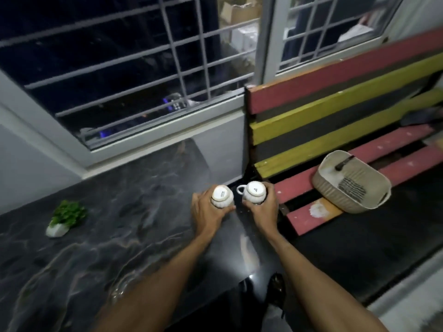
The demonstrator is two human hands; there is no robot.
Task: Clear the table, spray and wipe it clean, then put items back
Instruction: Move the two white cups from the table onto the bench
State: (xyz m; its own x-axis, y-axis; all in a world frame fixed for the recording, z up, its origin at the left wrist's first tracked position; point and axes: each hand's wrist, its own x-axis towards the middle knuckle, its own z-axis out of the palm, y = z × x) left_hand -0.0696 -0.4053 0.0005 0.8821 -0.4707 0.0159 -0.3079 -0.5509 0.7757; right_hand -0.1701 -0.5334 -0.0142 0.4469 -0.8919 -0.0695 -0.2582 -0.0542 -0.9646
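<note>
Dark marble table [100, 248] runs under a barred window. At its corner nearest the bench [335, 188], the left hand [208, 214] and right hand [260, 209] each wrap an upturned white cup [221, 196] [255, 191]. Glazed ceramic, probably light, slippery, breakable; gripping round the body suits.

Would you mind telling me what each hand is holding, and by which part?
Each hand holds a white cup, upside down. The left hand wraps the ribbed side of one cup; the right hand wraps the other cup by its side, handle free.
</note>
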